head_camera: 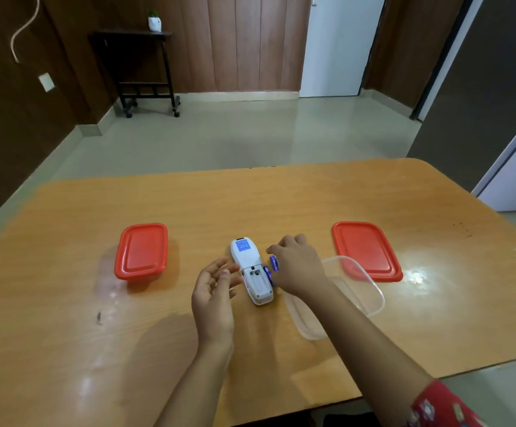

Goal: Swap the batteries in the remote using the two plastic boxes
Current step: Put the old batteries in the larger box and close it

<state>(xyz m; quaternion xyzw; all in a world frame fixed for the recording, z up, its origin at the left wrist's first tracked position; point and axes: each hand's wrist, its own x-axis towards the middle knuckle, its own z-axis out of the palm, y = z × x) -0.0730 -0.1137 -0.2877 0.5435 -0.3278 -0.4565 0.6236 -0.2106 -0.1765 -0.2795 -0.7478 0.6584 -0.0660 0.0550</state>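
Centre of the frame, the white remote (pixel 251 270) lies face down on the orange wooden table (pixel 281 195), its battery compartment uncovered and looking bare; the left hand (pixel 214 295) hovers just left of it, palm turned inward, fingers loosely spread and gripping nothing; the right hand (pixel 296 266) sits just right of the remote, curled around a blue battery (pixel 274 263), with a second blue battery (pixel 267 273) at the remote's right edge by the thumb; whether that one is gripped too, I cannot tell. Under the right forearm, the lidless clear plastic box (pixel 364 291); its red lid (pixel 366 250) lies flat at centre right; the closed red-lidded box (pixel 141 252) sits at centre left.
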